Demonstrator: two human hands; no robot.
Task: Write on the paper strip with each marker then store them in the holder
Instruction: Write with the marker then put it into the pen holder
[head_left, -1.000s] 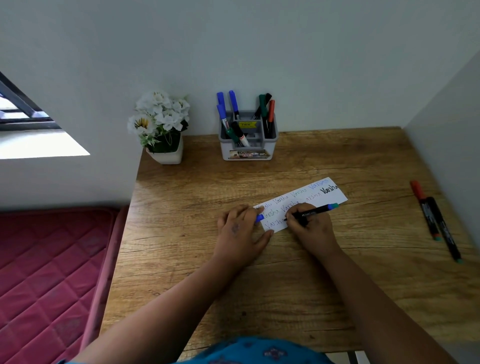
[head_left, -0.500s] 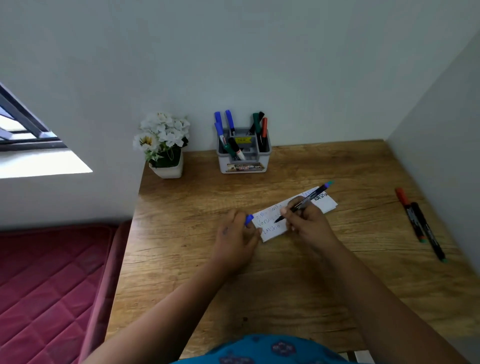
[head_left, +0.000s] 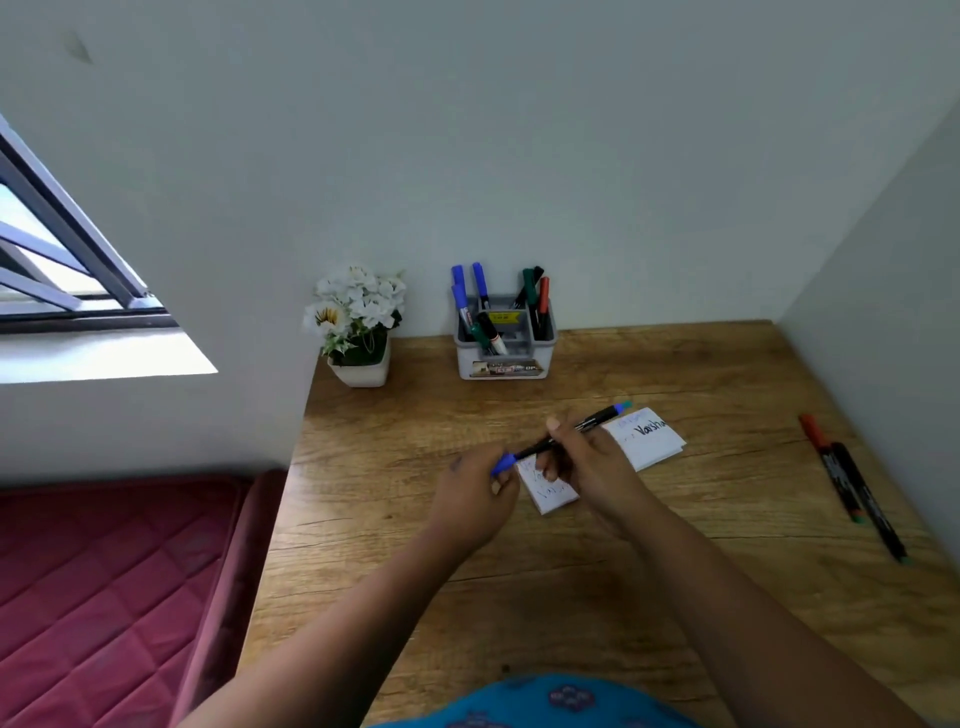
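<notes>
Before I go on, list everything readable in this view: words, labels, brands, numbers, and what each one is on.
"Varsha", last letter partly cut off, in black ink: right end of the paper strip.
Fainter writing in other colours on the strip: too blurred to read.
Yellow label inside the holder: unreadable.
Sticker on the holder's front: only "OP" shows, rest blurred.
Print on the marker in the hands and on the loose markers: too small.

Soft daylight comes from the window (head_left: 62, 249) at the left and falls bright on its sill (head_left: 104, 358). The wall (head_left: 519, 130) is evenly lit, greyish. The counter (head_left: 675, 597) shows only faint shadows under the forearms, no glare. Wide-angle bending curves lines at the edges. Both hands are slightly motion-blurred; writing is barely legible.
</notes>
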